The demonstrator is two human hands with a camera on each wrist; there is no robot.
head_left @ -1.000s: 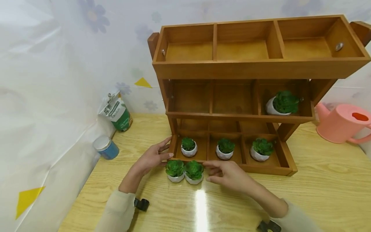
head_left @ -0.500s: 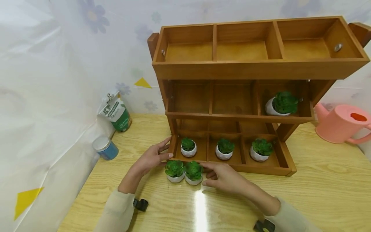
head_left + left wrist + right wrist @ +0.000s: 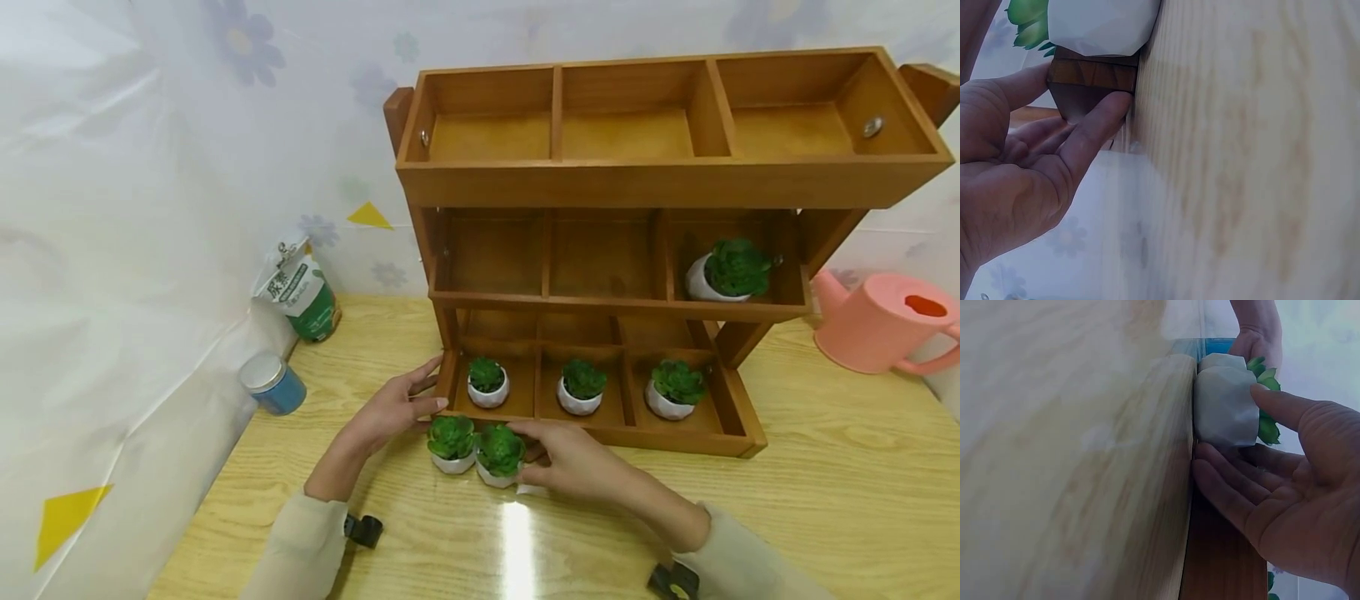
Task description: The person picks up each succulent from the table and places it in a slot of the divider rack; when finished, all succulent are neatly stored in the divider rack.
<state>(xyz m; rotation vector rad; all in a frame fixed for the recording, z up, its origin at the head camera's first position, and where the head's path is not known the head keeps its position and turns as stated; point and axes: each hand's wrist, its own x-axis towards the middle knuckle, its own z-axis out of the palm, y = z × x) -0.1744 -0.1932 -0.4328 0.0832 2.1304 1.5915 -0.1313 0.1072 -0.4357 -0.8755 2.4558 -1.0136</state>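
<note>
Two potted succulents in faceted white pots stand side by side on the table, against the front of a wooden plant shelf (image 3: pixel 652 433). My right hand (image 3: pixel 573 462) is at the right-hand succulent (image 3: pixel 500 450). In the right wrist view its thumb (image 3: pixel 1279 405) lies at the pot's rim, with the other fingers curled along the pot's side. The left-hand succulent (image 3: pixel 452 437) sits close beside it. My left hand (image 3: pixel 390 412) holds the shelf's lower left front corner (image 3: pixel 1094 74), thumb in front and fingers along the outer side.
Three small succulents (image 3: pixel 487 382) fill the bottom tier's compartments, one each. A larger one (image 3: pixel 731 271) is in the middle tier's right compartment. A blue jar (image 3: pixel 273 383) and a green-and-white bag (image 3: pixel 303 292) are at left; a pink watering can (image 3: pixel 885 321) is at right.
My right hand has moved left onto the right-hand succulent and closed its fingers around the pot, which has tipped or shifted slightly. The left hand has stayed at the shelf corner.
</note>
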